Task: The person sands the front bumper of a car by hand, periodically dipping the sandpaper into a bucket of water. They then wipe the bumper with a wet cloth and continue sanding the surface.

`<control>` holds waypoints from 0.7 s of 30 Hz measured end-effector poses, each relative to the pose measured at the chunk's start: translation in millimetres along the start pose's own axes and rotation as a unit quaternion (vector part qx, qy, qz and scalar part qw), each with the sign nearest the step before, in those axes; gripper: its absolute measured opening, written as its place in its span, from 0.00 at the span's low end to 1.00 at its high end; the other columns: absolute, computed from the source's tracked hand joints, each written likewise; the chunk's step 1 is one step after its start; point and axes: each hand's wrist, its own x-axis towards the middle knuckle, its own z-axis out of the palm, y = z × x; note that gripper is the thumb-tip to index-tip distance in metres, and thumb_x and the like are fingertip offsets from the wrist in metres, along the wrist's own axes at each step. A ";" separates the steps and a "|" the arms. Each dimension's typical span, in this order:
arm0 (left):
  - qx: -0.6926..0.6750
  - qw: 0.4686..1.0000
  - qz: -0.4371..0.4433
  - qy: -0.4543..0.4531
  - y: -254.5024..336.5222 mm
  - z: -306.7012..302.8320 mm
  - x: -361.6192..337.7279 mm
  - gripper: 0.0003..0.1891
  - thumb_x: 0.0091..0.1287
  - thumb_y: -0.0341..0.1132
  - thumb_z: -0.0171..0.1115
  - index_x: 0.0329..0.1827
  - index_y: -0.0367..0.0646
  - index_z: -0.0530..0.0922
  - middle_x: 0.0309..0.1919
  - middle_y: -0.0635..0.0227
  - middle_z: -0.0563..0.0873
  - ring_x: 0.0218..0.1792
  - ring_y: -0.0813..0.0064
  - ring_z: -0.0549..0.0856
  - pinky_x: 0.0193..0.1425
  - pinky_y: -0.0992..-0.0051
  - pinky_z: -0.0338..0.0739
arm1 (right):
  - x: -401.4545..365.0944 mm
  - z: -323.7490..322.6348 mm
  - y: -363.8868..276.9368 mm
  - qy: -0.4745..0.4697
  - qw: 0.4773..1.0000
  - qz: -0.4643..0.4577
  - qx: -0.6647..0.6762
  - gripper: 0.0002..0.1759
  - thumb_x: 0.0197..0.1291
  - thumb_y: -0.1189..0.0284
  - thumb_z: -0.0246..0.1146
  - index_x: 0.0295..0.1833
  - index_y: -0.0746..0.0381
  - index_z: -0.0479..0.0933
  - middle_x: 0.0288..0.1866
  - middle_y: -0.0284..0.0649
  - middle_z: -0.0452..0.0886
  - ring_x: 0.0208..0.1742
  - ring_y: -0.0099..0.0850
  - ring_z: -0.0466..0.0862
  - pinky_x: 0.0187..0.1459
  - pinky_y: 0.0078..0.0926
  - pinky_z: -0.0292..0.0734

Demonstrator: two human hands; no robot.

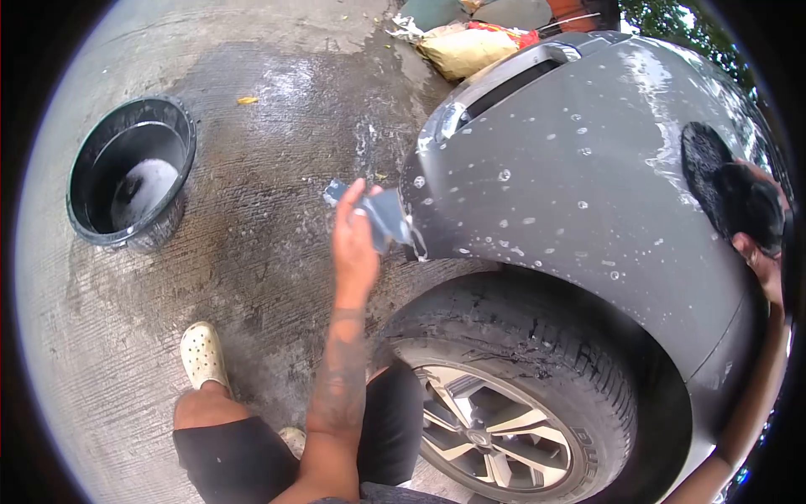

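My left hand [356,244] is closed on a wet blue-grey cloth [386,216], just off the corner of the grey car body [520,168]. Suds and water drops dot the panel. At the right, my right hand [762,252] grips a black brush-like pad [709,172] against or close to the car's upper surface. Below the panel is the wheel [478,437] with its dark tire [537,336].
A black bucket [84,214] with foamy water stands on the wet concrete [252,252] at the left. Sacks [462,52] lie beyond the car's front. My feet, one in a cream clog [202,353], are beside the wheel.
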 end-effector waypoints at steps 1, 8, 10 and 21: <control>-0.090 0.996 -0.007 0.017 3.8 -5.0 9.1 0.18 0.80 0.29 0.40 0.69 0.40 0.70 0.67 0.53 0.79 0.64 0.66 0.81 0.69 0.66 0.79 | -2.0 1.7 -1.2 -0.024 0.999 0.043 0.022 0.41 0.53 0.63 0.80 0.67 0.69 0.71 0.63 0.47 0.78 0.61 0.36 0.78 0.64 0.34 0.73; -0.293 0.950 -0.057 0.092 -43.4 1.5 26.6 0.11 0.76 0.22 0.51 0.56 0.38 0.80 0.68 0.56 0.79 0.69 0.64 0.78 0.73 0.65 0.75 | -4.2 11.5 -0.5 -0.001 0.994 0.108 0.022 0.52 0.46 0.47 0.81 0.71 0.66 0.69 0.66 0.43 0.77 0.67 0.34 0.77 0.70 0.34 0.68; -0.193 0.979 -0.036 0.055 -54.7 3.7 15.5 0.17 0.70 0.19 0.55 0.61 0.34 0.82 0.77 0.54 0.68 0.77 0.65 0.67 0.76 0.66 0.66 | -4.8 13.6 -0.6 0.031 0.996 0.085 0.021 0.55 0.43 0.46 0.83 0.70 0.66 0.70 0.61 0.41 0.80 0.62 0.31 0.79 0.67 0.32 0.72; 0.289 0.942 0.059 -0.161 -27.4 -3.0 -0.4 0.44 0.55 0.34 0.79 0.77 0.43 0.69 0.70 0.55 0.77 0.67 0.68 0.79 0.64 0.70 0.78 | -5.8 12.3 -3.0 0.026 0.994 0.110 0.004 0.55 0.42 0.46 0.83 0.70 0.67 0.71 0.61 0.41 0.80 0.62 0.31 0.79 0.66 0.31 0.72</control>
